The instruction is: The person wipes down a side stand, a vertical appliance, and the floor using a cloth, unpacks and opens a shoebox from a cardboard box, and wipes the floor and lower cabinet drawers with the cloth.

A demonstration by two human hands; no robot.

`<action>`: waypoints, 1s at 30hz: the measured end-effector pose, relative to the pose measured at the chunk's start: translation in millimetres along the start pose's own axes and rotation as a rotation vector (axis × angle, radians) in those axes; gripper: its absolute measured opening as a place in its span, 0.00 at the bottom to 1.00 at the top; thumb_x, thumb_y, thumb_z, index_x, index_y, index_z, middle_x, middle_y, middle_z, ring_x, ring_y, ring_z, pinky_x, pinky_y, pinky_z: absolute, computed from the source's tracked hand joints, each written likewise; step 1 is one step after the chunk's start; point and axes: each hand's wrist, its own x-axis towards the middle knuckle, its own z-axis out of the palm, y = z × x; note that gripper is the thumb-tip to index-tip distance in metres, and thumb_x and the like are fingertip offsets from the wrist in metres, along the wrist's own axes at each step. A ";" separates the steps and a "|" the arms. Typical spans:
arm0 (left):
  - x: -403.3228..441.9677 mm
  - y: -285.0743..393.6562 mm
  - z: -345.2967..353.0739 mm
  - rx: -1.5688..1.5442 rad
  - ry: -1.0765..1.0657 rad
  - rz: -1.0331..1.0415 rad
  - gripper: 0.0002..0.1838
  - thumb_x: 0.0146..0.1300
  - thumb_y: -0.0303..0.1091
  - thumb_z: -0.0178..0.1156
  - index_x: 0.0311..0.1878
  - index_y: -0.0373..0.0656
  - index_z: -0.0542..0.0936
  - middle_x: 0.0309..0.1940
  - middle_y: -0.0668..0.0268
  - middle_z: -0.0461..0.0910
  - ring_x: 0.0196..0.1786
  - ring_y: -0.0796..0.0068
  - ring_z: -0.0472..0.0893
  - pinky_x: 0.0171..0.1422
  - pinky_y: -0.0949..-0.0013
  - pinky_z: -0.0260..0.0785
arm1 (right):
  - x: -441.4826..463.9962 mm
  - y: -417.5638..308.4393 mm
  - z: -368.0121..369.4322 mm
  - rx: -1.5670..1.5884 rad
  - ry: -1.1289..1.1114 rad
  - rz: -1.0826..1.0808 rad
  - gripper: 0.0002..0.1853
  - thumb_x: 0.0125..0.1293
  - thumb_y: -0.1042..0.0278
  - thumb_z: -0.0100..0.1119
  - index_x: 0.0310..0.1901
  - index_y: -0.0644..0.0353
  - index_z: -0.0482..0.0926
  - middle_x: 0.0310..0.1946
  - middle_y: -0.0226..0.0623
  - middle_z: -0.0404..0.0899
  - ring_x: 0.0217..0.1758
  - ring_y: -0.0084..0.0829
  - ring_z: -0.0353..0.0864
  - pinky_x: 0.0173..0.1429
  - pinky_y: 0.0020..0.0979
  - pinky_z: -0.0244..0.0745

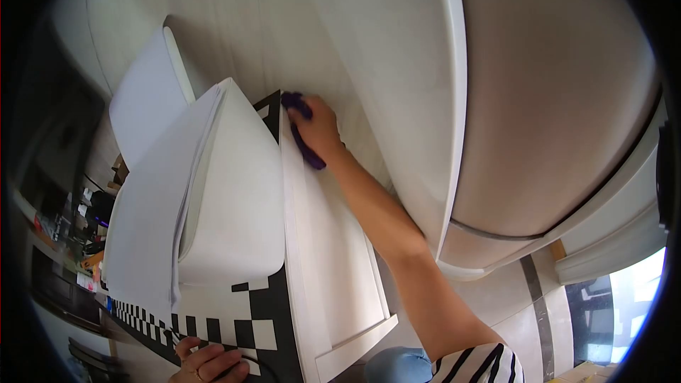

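My right hand (317,128) is closed round a dark purple cloth (309,154). It presses the cloth against the upper side edge of a white cabinet (323,241), near its far corner. Low in the view, my left hand (209,365) wears a ring and lies with bent fingers on a black-and-white checkered cover (213,328). A thin black cable (268,371) runs beside its fingertips. On the cover stands a white, round-cornered appliance (237,191) that looks like a printer, with paper sheets (159,198) on it.
A large beige curved panel with a white rim (454,99) rises close on the right of my right arm. Behind the cabinet is a pale wall (248,35). Small mixed items (96,213) crowd the far left. Tiled floor (511,305) shows at lower right.
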 end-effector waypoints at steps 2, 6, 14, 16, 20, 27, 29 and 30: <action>1.5 -2.4 2.2 0.029 0.025 0.013 0.15 0.51 0.31 0.54 0.44 0.44 0.72 0.46 0.63 0.73 0.48 0.64 0.69 0.57 0.55 0.53 | -40.3 -21.0 -18.9 0.050 -0.089 -0.151 0.14 0.53 0.67 0.59 0.40 0.64 0.74 0.41 0.44 0.74 0.43 0.38 0.74 0.46 0.31 0.68; -0.5 0.2 1.6 -0.016 -0.017 -0.013 0.16 0.50 0.31 0.54 0.45 0.44 0.71 0.46 0.62 0.72 0.49 0.63 0.68 0.58 0.54 0.52 | -85.9 -36.2 -32.8 0.116 -0.057 -0.338 0.14 0.54 0.67 0.56 0.42 0.64 0.74 0.43 0.47 0.73 0.48 0.42 0.72 0.52 0.34 0.66; -11.9 -1.5 8.3 0.025 0.037 -0.005 0.12 0.52 0.35 0.53 0.41 0.48 0.75 0.45 0.62 0.73 0.48 0.64 0.69 0.56 0.54 0.54 | -50.5 143.4 22.4 -0.177 0.243 -0.070 0.18 0.56 0.65 0.56 0.46 0.63 0.72 0.43 0.46 0.74 0.47 0.42 0.72 0.52 0.32 0.65; -21.2 -0.4 4.0 0.105 -0.089 -0.086 0.24 0.36 0.46 0.61 0.41 0.51 0.69 0.40 0.64 0.69 0.46 0.62 0.67 0.54 0.51 0.53 | -131.6 206.1 -14.9 -0.200 0.029 0.282 0.19 0.58 0.62 0.53 0.48 0.63 0.72 0.46 0.46 0.73 0.50 0.42 0.71 0.54 0.33 0.64; -21.8 -3.0 4.4 0.117 -0.078 -0.063 0.25 0.38 0.51 0.60 0.40 0.50 0.68 0.41 0.63 0.69 0.46 0.61 0.67 0.54 0.49 0.53 | -246.4 185.1 -64.1 -0.440 -0.064 0.496 0.19 0.61 0.59 0.48 0.49 0.63 0.72 0.49 0.48 0.70 0.54 0.44 0.68 0.57 0.30 0.61; -27.8 -5.9 2.0 0.090 -0.128 -0.057 0.24 0.48 0.58 0.51 0.40 0.48 0.67 0.39 0.60 0.69 0.42 0.60 0.67 0.51 0.48 0.54 | -252.4 -64.1 -101.3 0.176 -0.214 -0.389 0.10 0.48 0.68 0.62 0.33 0.59 0.76 0.41 0.44 0.70 0.46 0.43 0.69 0.51 0.40 0.63; -30.7 -5.9 0.5 0.114 -0.106 -0.057 0.25 0.50 0.60 0.50 0.40 0.49 0.67 0.38 0.60 0.68 0.42 0.60 0.67 0.50 0.48 0.55 | -207.7 -41.6 -71.7 0.173 -0.134 -0.406 0.10 0.50 0.68 0.60 0.34 0.61 0.74 0.41 0.46 0.70 0.46 0.44 0.69 0.49 0.39 0.64; -30.5 -4.4 -6.6 0.125 -0.169 -0.074 0.25 0.49 0.61 0.50 0.40 0.50 0.67 0.38 0.61 0.68 0.42 0.59 0.66 0.50 0.48 0.55 | -181.0 -25.6 -57.5 0.160 -0.088 -0.295 0.10 0.52 0.69 0.57 0.35 0.62 0.73 0.42 0.47 0.70 0.46 0.46 0.69 0.51 0.39 0.64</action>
